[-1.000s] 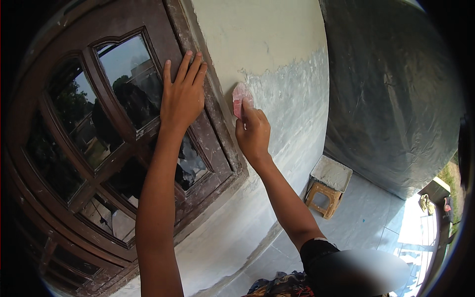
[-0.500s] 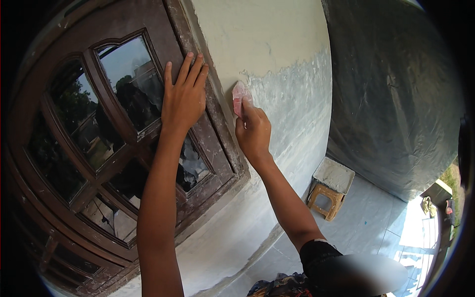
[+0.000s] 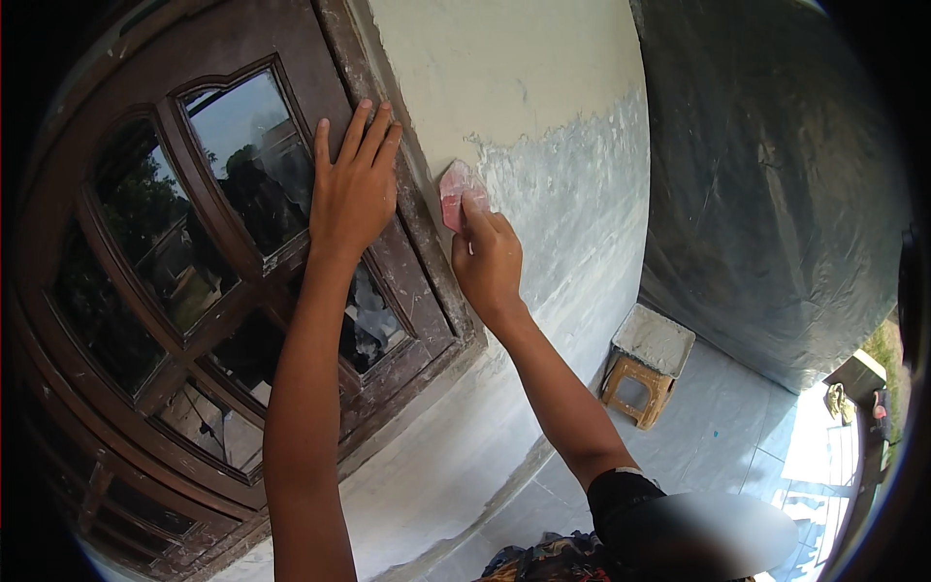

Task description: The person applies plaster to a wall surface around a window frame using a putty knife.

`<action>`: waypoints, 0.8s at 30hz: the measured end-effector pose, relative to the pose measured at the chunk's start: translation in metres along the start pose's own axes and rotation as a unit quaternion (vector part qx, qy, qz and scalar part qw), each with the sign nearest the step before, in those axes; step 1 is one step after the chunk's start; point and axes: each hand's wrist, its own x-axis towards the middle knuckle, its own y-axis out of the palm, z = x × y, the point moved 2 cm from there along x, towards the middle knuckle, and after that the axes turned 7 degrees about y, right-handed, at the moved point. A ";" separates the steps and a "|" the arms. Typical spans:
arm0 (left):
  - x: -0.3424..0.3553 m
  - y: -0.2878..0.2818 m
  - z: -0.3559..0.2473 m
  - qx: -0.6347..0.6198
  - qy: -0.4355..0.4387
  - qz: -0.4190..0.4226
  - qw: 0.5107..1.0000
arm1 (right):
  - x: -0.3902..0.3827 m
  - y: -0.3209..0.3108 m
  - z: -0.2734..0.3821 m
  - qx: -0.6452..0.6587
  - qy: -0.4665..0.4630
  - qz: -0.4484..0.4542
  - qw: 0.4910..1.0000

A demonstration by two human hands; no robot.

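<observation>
While I look down from a distance through the head camera, I see a small, flat, reddish scraper [image 3: 452, 209], smeared whitish, against the pale wall [image 3: 572, 175], just beside the brown wooden frame [image 3: 417, 213] of a paned window [image 3: 189, 349]. My right hand [image 3: 492, 260] pinches it by its lower end, the thumb on the face toward me; the other fingers curl underneath, where I cannot tell their exact hold. My left hand [image 3: 354, 199] holds nothing: it lies with fingers spread on the window's wooden edge. I judge the scraper light and thin, fairly stiff with perhaps a little flex, hard to break, and possibly slippery where the smears are damp. That lower end seems the right place to take hold, thumb on one face, fingers behind, leaving the far edge free. Its long axis runs nearly upright in my view, the tapered end pointing up, away from my wrist.
</observation>
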 end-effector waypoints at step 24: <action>-0.005 0.002 0.003 -0.001 -0.007 0.002 1.000 | -0.028 -0.022 0.018 0.060 0.013 0.028 0.998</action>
